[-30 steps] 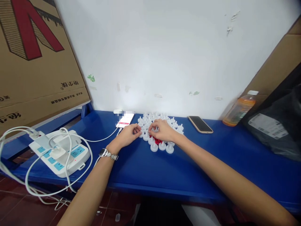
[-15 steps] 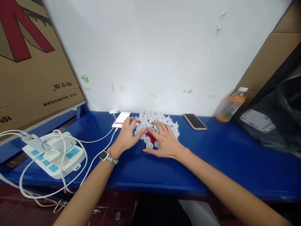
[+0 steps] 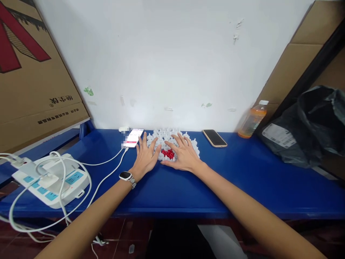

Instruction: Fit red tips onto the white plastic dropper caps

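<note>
While both hands lie flat with fingers spread, the left hand (image 3: 145, 158) and right hand (image 3: 183, 157) press on white plastic pieces (image 3: 172, 138) near the worktop's (image 3: 242, 180) back edge, gripping nothing.

A white wall (image 3: 172, 61), scuffed and flecked with bits of old tape, rises behind the blue worktop (image 3: 242, 180). Cardboard boxes lean in at both sides: a red-printed one (image 3: 29, 75) at the left edge, a plain one (image 3: 293, 61) at the right. Below the front edge shows dark reddish floor (image 3: 21, 248).
</note>
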`<state>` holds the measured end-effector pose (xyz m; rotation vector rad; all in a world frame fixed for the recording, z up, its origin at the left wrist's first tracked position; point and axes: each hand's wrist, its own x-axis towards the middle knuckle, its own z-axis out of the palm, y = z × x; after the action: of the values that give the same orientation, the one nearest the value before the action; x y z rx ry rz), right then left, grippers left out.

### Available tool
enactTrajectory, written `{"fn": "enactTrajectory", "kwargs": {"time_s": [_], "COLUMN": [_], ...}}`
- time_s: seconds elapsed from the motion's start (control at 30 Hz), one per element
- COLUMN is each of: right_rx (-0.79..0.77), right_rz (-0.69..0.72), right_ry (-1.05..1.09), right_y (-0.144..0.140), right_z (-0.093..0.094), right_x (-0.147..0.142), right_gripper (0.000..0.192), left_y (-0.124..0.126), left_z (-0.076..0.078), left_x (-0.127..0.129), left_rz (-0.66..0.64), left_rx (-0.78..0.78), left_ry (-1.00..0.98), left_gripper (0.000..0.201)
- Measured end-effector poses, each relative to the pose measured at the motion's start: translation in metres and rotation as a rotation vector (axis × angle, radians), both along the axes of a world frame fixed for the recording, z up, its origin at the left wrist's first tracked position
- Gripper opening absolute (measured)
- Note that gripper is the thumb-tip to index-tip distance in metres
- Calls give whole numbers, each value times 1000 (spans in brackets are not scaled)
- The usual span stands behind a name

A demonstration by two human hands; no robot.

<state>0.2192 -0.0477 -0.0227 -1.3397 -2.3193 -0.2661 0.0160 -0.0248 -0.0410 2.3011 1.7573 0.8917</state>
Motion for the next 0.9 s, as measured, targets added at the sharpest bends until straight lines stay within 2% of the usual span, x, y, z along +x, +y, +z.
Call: {"fn": "enactTrajectory", "kwargs": {"time_s": [0.13,0.33,0.6,0.9], "right_rx": [-21,-65,-93,-36], "right_rz": [-4,-10,-41,-28], "right_ry": [-6,-39,-73,-57], "right_y": [1,3,10,36], "right_z": [-2,-2,-3,-4], "right_x": [-1,1,9,23], "right_gripper": [89,87,82,75], "left_y": [3,2,16,27], "left_z": [2,5,-5,-5], "left_x": [2,8,22,36], "left_rz": [17,-2,-70,-79], "left_rx": [-81,-107,-90,-48], "left_ry": [-61,-80,-112,-155], "left_gripper": [63,64,67,65]}}
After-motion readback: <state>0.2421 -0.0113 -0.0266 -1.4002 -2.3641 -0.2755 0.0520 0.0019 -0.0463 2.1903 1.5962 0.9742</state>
